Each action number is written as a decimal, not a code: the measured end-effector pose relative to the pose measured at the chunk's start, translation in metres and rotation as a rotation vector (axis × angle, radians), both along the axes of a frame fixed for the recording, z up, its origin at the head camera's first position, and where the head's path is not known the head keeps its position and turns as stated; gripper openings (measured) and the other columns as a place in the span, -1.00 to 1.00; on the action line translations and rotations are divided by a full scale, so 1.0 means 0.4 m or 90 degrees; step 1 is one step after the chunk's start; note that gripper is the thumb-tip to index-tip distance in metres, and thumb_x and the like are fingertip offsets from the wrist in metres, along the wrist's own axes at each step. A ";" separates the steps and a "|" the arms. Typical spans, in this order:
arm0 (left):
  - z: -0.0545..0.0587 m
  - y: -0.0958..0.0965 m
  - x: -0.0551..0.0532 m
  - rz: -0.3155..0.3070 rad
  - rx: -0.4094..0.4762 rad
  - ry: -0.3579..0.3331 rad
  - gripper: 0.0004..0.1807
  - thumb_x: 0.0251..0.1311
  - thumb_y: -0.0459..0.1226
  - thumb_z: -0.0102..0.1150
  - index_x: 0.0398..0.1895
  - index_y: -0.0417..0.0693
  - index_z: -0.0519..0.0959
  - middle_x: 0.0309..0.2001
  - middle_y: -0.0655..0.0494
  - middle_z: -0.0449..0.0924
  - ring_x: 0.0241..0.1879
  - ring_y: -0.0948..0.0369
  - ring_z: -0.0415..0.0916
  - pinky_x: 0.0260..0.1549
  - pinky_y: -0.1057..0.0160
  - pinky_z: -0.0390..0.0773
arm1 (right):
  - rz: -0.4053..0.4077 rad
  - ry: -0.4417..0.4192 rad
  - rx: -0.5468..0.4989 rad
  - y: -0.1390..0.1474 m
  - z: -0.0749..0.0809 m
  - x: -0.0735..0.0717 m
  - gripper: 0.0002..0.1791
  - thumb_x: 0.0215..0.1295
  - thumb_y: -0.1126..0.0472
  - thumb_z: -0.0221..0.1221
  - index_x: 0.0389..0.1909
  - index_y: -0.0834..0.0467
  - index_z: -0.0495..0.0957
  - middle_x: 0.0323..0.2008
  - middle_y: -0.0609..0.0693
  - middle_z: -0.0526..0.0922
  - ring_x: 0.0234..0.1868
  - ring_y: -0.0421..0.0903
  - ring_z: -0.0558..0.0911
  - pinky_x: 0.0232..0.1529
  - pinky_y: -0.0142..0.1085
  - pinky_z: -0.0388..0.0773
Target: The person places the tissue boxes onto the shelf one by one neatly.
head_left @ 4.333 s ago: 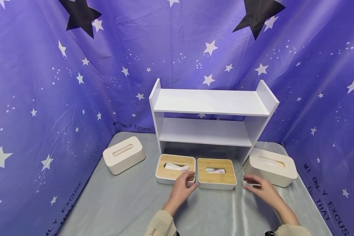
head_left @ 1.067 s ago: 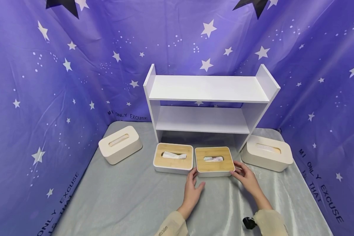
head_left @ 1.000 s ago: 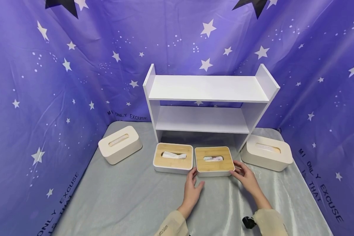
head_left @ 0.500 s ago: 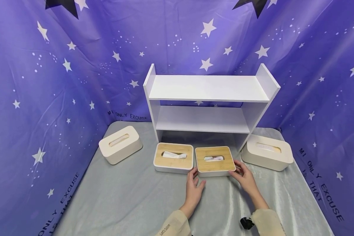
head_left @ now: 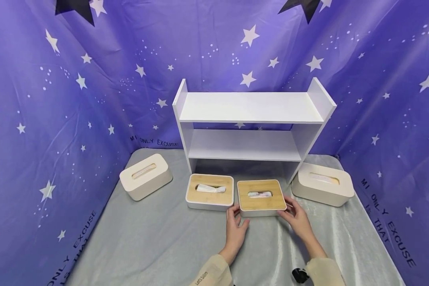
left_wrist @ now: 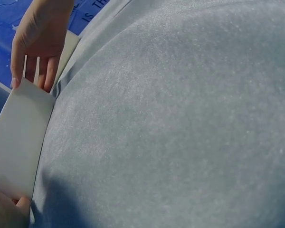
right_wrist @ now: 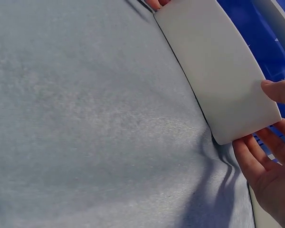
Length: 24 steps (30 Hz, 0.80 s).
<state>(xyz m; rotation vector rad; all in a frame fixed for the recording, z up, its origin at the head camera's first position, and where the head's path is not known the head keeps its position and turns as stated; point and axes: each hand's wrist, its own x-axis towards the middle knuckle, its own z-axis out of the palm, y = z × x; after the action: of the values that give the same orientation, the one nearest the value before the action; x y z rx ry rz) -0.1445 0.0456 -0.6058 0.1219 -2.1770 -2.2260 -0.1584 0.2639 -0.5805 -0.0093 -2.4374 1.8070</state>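
Observation:
Two tissue boxes with bamboo lids stand side by side before the white shelf. My hands hold the right bamboo-lidded tissue box (head_left: 261,203) at its two ends; its white front wall (right_wrist: 218,71) fills the upper right of the right wrist view. My left hand (head_left: 234,233) reaches round its left end, with fingertips at the near corner. My right hand (head_left: 301,221) grips the right end, thumb on the front and fingers along the side. A folded tissue lies in the lid's slot. The left bamboo-lidded tissue box (head_left: 211,198) stands just beside my left fingertips.
The white two-tier shelf (head_left: 248,107) stands behind the boxes. A cream tissue box (head_left: 151,184) is at the far left, another cream tissue box (head_left: 319,192) close beyond my right hand. Grey cloth (head_left: 157,242) covers the table; a starry purple curtain (head_left: 214,47) surrounds it.
Earlier my left hand was at the left bamboo-lidded box and my right hand apart from the right one. Both then came to the right tissue box, which has just shifted slightly towards me.

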 end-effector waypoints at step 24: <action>-0.005 0.018 -0.004 0.035 -0.051 0.009 -0.51 0.21 -0.47 0.22 0.21 -0.18 0.36 0.20 -0.11 0.32 0.30 -0.09 0.38 0.34 -0.01 0.46 | -0.020 0.013 0.008 0.001 -0.009 0.016 -0.34 0.27 0.40 0.27 0.36 0.46 0.27 0.32 0.51 0.34 -0.01 -0.70 0.39 -0.03 -0.78 0.47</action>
<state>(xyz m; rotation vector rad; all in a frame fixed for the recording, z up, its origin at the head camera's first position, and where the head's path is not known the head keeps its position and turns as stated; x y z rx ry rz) -0.1461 0.0528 -0.6079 0.1625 -2.2234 -2.1018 -0.1520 0.2644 -0.5841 -0.0270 -2.4211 1.7699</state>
